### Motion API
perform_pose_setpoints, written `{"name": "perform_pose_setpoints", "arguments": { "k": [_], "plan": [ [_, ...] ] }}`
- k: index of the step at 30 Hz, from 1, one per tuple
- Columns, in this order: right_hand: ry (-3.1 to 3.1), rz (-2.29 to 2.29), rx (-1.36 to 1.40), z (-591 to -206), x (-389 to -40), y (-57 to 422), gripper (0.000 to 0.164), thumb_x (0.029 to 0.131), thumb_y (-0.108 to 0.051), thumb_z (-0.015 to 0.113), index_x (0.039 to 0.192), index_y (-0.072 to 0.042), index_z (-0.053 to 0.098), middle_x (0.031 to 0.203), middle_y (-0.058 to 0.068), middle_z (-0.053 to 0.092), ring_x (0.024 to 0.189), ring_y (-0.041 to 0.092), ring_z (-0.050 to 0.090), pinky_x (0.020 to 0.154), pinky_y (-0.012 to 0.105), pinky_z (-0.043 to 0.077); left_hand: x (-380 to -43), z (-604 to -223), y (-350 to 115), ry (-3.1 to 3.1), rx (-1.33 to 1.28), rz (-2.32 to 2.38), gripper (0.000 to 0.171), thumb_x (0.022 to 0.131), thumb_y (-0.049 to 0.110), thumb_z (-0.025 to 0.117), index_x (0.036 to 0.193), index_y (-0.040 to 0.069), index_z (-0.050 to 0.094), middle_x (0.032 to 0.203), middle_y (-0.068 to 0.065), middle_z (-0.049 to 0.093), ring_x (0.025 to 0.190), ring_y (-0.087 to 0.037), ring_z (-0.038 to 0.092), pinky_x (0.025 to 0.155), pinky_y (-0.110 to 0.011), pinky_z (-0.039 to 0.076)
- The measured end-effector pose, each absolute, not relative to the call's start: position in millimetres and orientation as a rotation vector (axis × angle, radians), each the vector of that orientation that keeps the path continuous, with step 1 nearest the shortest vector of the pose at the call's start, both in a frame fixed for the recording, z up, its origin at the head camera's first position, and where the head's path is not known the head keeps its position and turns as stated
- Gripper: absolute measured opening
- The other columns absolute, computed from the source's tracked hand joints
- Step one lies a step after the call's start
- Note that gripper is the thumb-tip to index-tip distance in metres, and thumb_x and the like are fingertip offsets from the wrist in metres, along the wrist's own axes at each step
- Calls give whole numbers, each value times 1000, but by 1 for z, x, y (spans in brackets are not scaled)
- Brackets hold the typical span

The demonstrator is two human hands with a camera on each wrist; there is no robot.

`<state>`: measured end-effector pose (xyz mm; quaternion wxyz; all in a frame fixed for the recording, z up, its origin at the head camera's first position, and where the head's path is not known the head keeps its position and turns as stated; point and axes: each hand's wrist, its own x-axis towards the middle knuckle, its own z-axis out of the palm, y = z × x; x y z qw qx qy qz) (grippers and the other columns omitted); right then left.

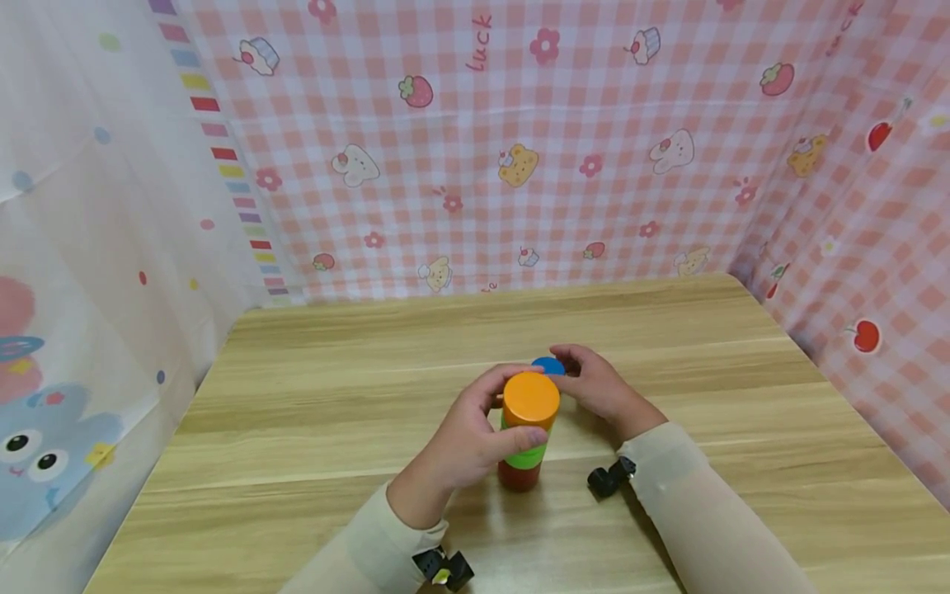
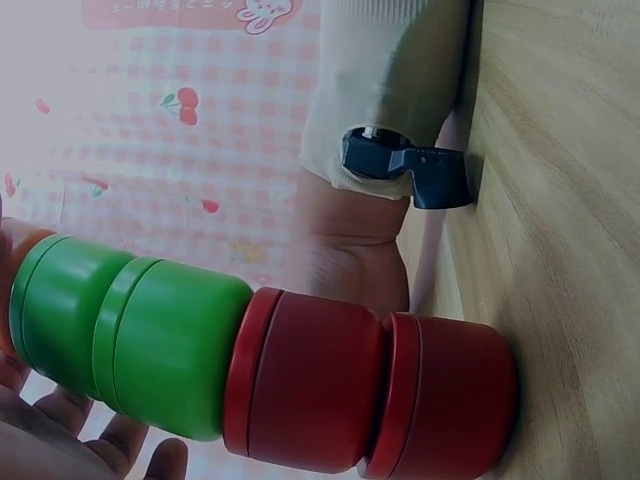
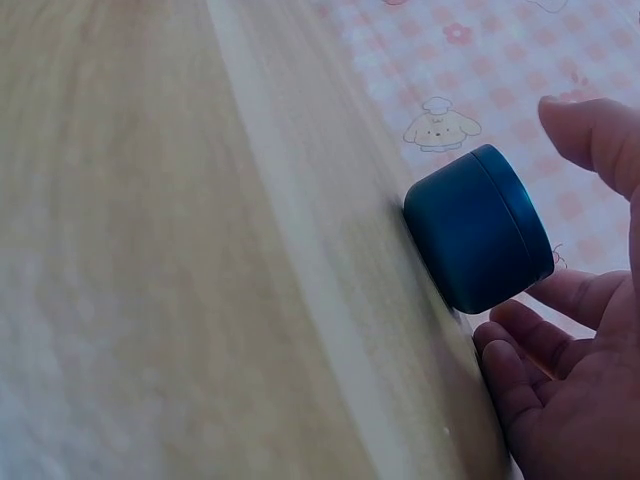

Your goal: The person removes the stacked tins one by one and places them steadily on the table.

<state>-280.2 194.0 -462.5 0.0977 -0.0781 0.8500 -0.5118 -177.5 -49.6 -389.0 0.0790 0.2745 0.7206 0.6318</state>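
A stack of round lidded canisters stands upright on the table: two red (image 2: 330,385), two green (image 2: 180,340), and an orange canister (image 1: 531,398) on top. My left hand (image 1: 463,433) grips the stack near its top, the thumb across the near side just under the orange top and the fingers round the far side. Just behind the stack, a blue canister (image 3: 475,235) stands on the table. My right hand (image 1: 599,389) is around the blue canister, with fingers right beside it and the thumb held apart from it, as the right wrist view shows.
The wooden table (image 1: 312,412) extends to both sides of the hands. Pink checked cloth (image 1: 475,165) hangs along its back and right edges, and a white patterned cloth (image 1: 89,247) hangs on the left. Black wrist cameras (image 1: 612,477) project from both cuffs.
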Motion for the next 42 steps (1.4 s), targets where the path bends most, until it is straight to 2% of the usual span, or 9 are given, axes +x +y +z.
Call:
{"name": "perform_pose_setpoints", "arguments": {
  "k": [8, 20, 27, 30, 35, 38, 42],
  "plan": [
    [2480, -1511, -154, -461, -282, 195, 69, 102, -38, 68, 159, -9, 43, 156, 18, 49, 141, 38, 47, 122, 59, 34, -178, -388, -50, 2153, 866, 1922, 61, 94, 42, 80, 147, 20, 57, 144, 2, 62, 128, -20, 55, 111, -51, 37],
    [2478, -1528, -175, -457, -283, 197, 72, 104, -44, 65, 160, -7, 40, 161, 20, 43, 146, 40, 43, 123, 61, 31, -179, -385, -51, 2156, 868, 1925, 67, 91, 50, 81, 148, 22, 57, 143, 2, 62, 127, -21, 55, 110, -50, 38],
    [2419, -1632, -173, -452, -280, 199, 77, 103, -54, 62, 160, -9, 39, 163, 16, 39, 148, 40, 40, 125, 62, 26, -181, -386, -55, 2122, 859, 1919, 68, 90, 43, 83, 148, 21, 55, 142, 0, 61, 128, -21, 54, 113, -51, 36],
    [2409, -1702, -193, -446, -277, 199, 75, 103, -54, 62, 160, -10, 41, 163, 15, 41, 148, 38, 41, 125, 60, 27, -185, -390, -56, 2088, 911, 1939, 71, 89, 45, 84, 148, 18, 54, 140, -3, 62, 128, -22, 55, 113, -52, 36],
    [2487, -1752, -303, -432, -271, 198, 66, 107, -48, 58, 157, -8, 45, 160, 20, 46, 145, 39, 44, 123, 59, 33, -191, -397, -58, 2033, 1010, 1956, 80, 86, 58, 82, 147, 13, 53, 138, -6, 63, 126, -23, 56, 111, -54, 38],
    [2474, -1791, -354, -426, -269, 198, 62, 109, -44, 56, 157, -6, 44, 159, 20, 46, 146, 38, 44, 124, 58, 32, -192, -401, -59, 2008, 1027, 1962, 88, 85, 62, 82, 147, 7, 51, 138, -8, 63, 126, -23, 56, 109, -54, 38],
    [2451, -1828, -411, -420, -266, 197, 60, 110, -40, 55, 156, -4, 44, 160, 20, 46, 149, 41, 42, 124, 59, 31, -194, -403, -60, 1992, 1025, 1961, 90, 84, 62, 82, 146, 5, 51, 139, -9, 63, 127, -24, 55, 109, -53, 39]
  ]
}}
